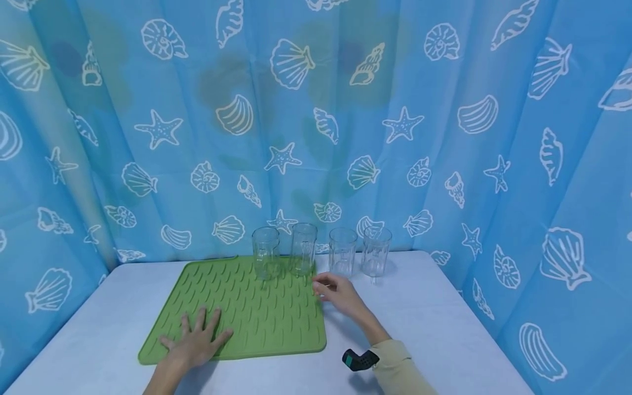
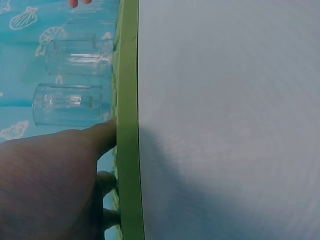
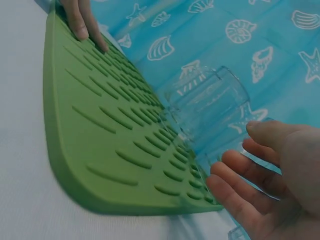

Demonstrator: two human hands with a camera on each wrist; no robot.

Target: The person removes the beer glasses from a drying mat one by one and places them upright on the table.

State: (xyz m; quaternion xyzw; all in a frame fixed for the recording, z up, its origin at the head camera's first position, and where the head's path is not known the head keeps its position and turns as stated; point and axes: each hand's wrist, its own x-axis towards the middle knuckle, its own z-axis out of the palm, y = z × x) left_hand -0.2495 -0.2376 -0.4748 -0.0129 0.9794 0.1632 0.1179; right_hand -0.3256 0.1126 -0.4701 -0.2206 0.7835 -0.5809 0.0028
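Note:
A green ridged mat (image 1: 247, 312) lies on the white table. With fingers spread, my left hand (image 1: 195, 345) rests on its near left part; the left wrist view shows those fingertips on the mat's surface behind its raised edge. Two clear drinking glasses, one at the left (image 1: 266, 255) and one beside it (image 1: 303, 249), stand upright on the mat's far right part. My right hand (image 1: 340, 296) hovers by the mat's right edge, just in front of the glasses. Its fingers (image 3: 235, 192) are loosely bent, thumb apart, with nothing held between them.
Another clear glass (image 1: 343, 252) and a fourth-in-line tumbler (image 1: 376, 252) stand on the white tablecloth (image 1: 415, 318), right of the mat. A blue curtain (image 1: 316, 181) with white shell prints hangs behind the table and along both sides. A black wrist device (image 1: 360, 360) sits by the right sleeve.

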